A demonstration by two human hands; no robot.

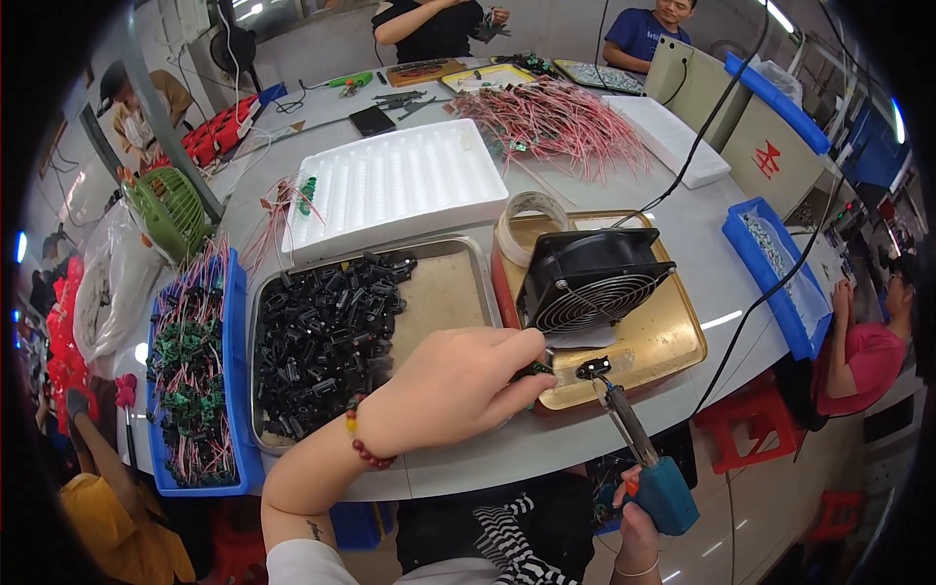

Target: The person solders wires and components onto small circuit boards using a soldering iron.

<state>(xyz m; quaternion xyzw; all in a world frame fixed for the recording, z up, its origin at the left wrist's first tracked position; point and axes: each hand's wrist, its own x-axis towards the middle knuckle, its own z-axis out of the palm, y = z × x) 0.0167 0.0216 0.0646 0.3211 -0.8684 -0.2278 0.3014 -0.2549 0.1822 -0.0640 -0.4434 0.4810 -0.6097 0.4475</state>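
My left hand (468,380), a beaded bracelet at its wrist, is closed in a pinch over the front edge of a gold-coloured tray (682,336). A small dark green piece (532,370) shows at its fingertips; its kind is mostly hidden. Just right of them, a small black part (593,368) with pale spots sits at the tray's front. My right hand (639,531) is wrapped round the teal handle of a soldering gun (667,495). The gun's metal shaft points up and left, its tip close below the black part; whether they touch I cannot tell.
A black fan (595,281) and tape roll (531,226) stand by the gold tray. Left are a metal tray (444,292) of black parts and a blue bin (239,390) of wired green boards. Behind lie a white foam tray (390,185) and red-white wires (546,122). A black cable (726,127) hangs nearby.
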